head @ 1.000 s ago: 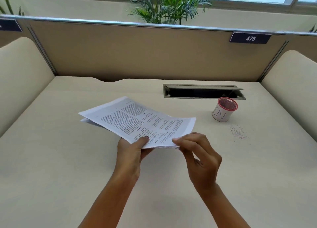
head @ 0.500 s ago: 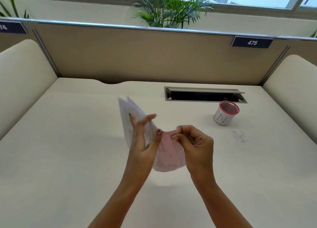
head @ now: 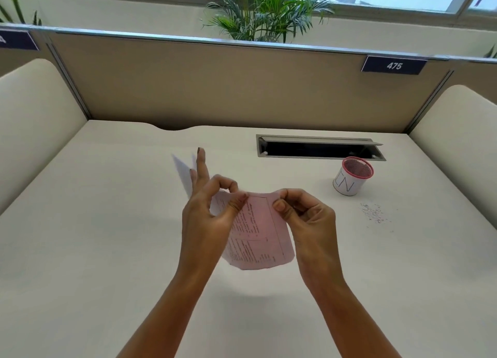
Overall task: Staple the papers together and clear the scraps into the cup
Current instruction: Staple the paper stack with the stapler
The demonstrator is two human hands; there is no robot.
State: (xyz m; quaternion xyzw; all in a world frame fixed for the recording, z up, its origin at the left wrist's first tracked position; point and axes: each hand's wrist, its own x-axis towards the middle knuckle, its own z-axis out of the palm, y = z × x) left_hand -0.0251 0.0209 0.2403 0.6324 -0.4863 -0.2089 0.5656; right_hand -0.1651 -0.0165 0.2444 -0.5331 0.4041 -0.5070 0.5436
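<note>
A cream padded side panel [head: 35,115] borders the pale desk [head: 94,223] on the left. Above the middle of the desk, the left hand [head: 207,217] pinches the top edge of the papers [head: 258,231] between thumb and bent forefinger. Its other fingers [head: 201,161] point up and away, almost straight, against the back of a sheet whose pale corner rises beside them. The papers hang clear of the desk between the two hands. They stand nearly upright and curve a little, with the printed side towards the camera and a pinkish cast on it. The right hand [head: 309,223] grips the same top edge close by, its thumb pressed on the front and its fingers curled behind.

Further right, at the back of the desk, is an open cable slot [head: 320,148] with a grey frame. Just in front of its right end stands a white cup [head: 352,176] with a red rim, tilted slightly. The scraps [head: 375,213] lie scattered on the desk near the cup, on its near side and apart from it. A dark plate reading 475 [head: 394,65] is on the partition above.
</note>
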